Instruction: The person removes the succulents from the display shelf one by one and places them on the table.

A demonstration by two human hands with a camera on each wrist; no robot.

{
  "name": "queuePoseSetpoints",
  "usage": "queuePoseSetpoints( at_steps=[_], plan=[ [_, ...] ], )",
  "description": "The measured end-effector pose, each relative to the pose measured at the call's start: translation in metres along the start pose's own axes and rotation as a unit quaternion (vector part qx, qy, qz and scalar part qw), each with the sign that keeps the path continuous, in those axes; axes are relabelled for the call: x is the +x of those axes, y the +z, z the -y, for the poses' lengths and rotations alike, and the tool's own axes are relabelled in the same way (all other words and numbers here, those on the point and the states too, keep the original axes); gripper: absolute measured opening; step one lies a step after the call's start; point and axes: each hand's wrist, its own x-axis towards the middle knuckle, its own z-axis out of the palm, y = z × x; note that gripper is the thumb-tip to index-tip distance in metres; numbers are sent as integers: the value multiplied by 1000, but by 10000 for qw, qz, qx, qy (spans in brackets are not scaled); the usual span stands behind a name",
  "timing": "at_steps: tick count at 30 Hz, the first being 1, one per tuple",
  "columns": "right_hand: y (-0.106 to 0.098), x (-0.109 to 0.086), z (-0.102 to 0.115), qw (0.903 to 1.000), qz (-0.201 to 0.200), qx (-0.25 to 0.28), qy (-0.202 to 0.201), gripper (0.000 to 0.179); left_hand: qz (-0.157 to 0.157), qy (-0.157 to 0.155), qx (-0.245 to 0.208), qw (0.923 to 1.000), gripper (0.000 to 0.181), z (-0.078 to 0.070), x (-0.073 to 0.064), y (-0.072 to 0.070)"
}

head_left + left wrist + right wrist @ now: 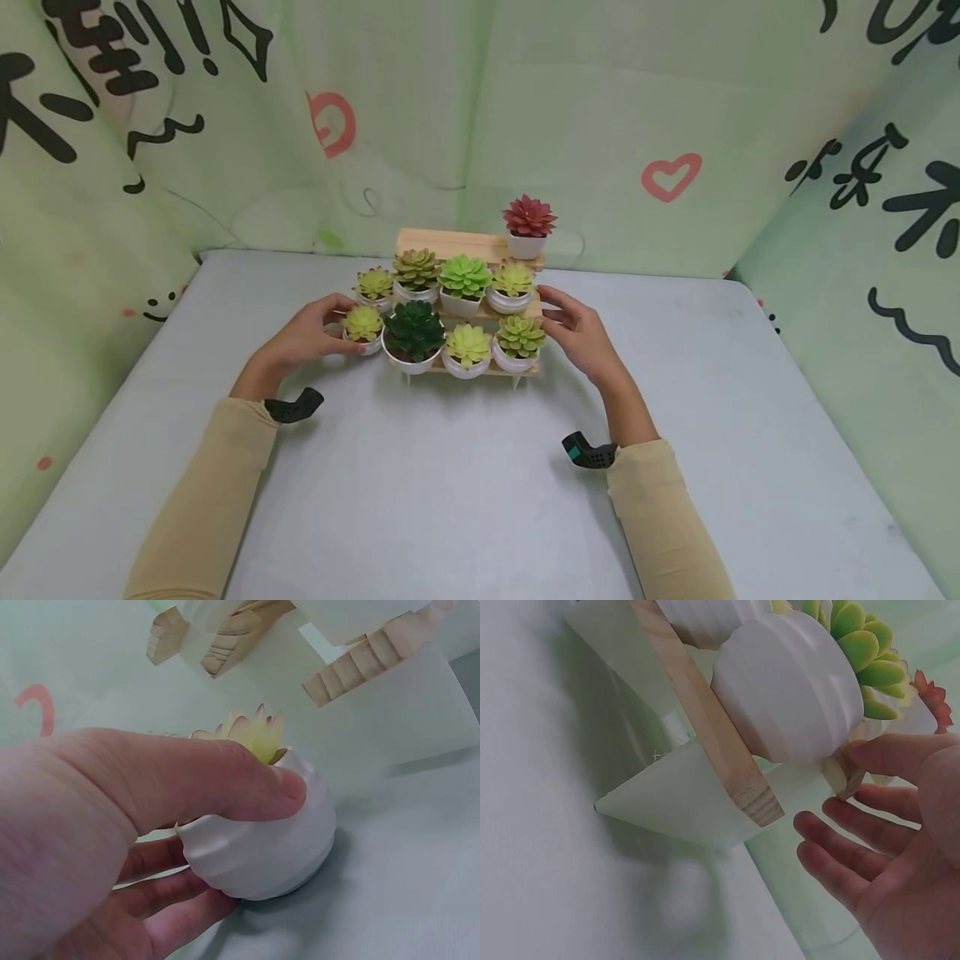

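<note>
Left of centre, the left hand (311, 335) grips a yellow-green succulent (363, 322) in a white pot (262, 851); at centre, the right hand (583, 335) pinches a tiered wooden stand (450, 242) at its right end.

White table (420, 483): tiered wooden stand (450, 242) bearing potted succulents (465, 277).

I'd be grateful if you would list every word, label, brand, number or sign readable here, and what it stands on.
"到!": black lettering, upper left of the green curtain.
Cut off or distorted, not surely readable: the curtain's other black characters.
Wordless drawings, such as the red heart outline: also on the curtain.
No lettering can be made out on the white succulent pots or black wrist cameras.
</note>
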Motion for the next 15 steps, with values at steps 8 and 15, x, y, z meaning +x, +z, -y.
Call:
queuePoseSetpoints(
  at_steps=[8, 15],
  plan=[
    [1, 0, 2, 10000, 66, 43, -30, 49, -21, -78, -129, 9999, 64, 2, 0, 2],
    [0, -2, 4, 10000, 82, 31, -29, 49, 29, -33, -245, 9997, 66, 2, 0, 3]
  ],
)
